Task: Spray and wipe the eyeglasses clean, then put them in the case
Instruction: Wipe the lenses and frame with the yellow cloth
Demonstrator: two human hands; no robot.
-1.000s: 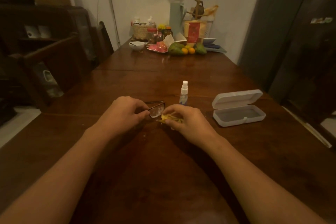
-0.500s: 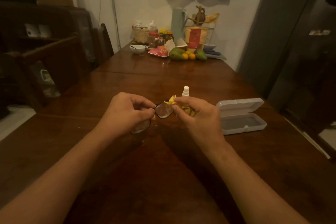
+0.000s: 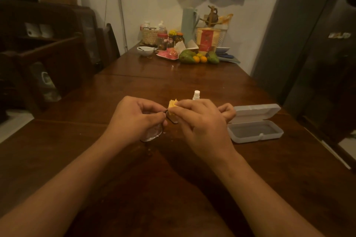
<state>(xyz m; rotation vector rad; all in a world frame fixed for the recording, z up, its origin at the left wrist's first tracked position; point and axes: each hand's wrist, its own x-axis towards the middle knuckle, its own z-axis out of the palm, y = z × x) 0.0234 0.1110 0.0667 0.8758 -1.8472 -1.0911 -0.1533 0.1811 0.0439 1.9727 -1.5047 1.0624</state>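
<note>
My left hand (image 3: pixel 135 118) grips the dark-framed eyeglasses (image 3: pixel 152 134) above the wooden table (image 3: pixel 154 188); one lens shows below its fingers. My right hand (image 3: pixel 202 123) pinches a small yellow cloth (image 3: pixel 172 104) over the other lens, which is mostly hidden. Behind my right hand stands the small spray bottle (image 3: pixel 196 95), of which only the white cap shows. A clear plastic glasses case (image 3: pixel 255 123) lies open on the table just right of my right hand, with nothing in it.
At the table's far end by the wall stand jars, a basket, a white bowl (image 3: pixel 145 50), a pink dish, avocados and oranges (image 3: pixel 198 57). Dark wooden chairs (image 3: pixel 63 59) line the left side. A dark door and cabinet are on the right.
Both hands have lifted the glasses off the table. The glasses have turned so one lens hangs below my left hand, and my right hand has closed the cloth over the other lens.
</note>
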